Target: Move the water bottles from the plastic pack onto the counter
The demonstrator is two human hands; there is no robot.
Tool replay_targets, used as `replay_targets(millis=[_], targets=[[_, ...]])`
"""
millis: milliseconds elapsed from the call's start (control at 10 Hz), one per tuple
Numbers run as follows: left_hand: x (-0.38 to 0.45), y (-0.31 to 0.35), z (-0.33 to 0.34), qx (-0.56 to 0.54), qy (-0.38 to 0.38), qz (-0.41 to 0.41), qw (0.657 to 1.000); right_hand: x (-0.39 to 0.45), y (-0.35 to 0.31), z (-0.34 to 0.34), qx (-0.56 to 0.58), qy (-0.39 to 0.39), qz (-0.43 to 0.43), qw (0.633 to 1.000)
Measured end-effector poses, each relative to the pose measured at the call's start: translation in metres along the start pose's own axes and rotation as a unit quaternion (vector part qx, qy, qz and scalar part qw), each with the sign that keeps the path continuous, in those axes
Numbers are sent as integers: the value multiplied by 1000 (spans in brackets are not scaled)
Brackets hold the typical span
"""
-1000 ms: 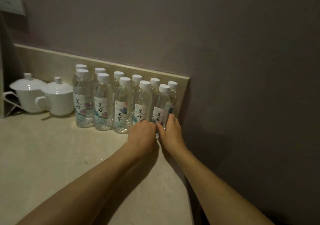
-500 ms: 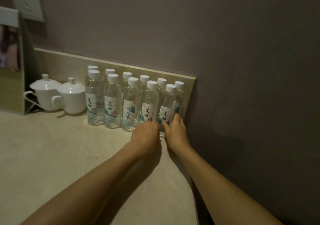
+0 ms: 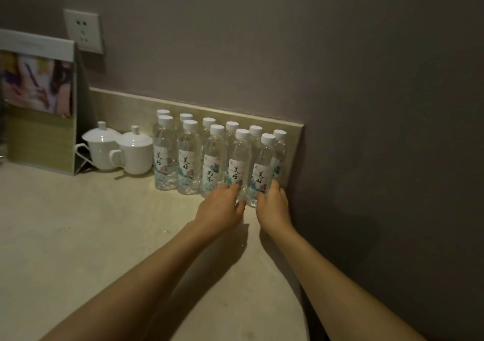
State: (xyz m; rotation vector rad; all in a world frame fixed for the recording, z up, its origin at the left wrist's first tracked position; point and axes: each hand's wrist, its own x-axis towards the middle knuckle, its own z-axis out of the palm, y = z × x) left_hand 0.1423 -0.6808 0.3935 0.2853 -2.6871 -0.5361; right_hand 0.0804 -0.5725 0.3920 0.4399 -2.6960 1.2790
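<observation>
Several clear water bottles (image 3: 188,165) with white caps and printed labels stand in two rows on the beige counter (image 3: 78,236), against the low backsplash. My left hand (image 3: 222,209) is at the base of the fourth front bottle (image 3: 239,162), fingers and thumb curled round its bottom. My right hand (image 3: 272,207) grips the base of the rightmost front bottle (image 3: 263,167), thumb on its left and fingers on its right. No plastic pack is in sight.
Two white lidded cups (image 3: 133,152) stand left of the bottles. A standing picture card (image 3: 39,99) is at the far left, a wall socket (image 3: 83,31) above it. The counter ends at the right, beside the dark wall (image 3: 392,157).
The view has swung left and up, bringing the socket and card into sight. Both hands stay at the bases of the two right front bottles.
</observation>
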Motion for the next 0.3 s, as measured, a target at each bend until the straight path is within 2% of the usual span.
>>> replay_targets(millis=[300], targets=[[-27, -8, -17, -35, 16, -6, 999, -34, -18, -4, -29, 11, -20, 999]])
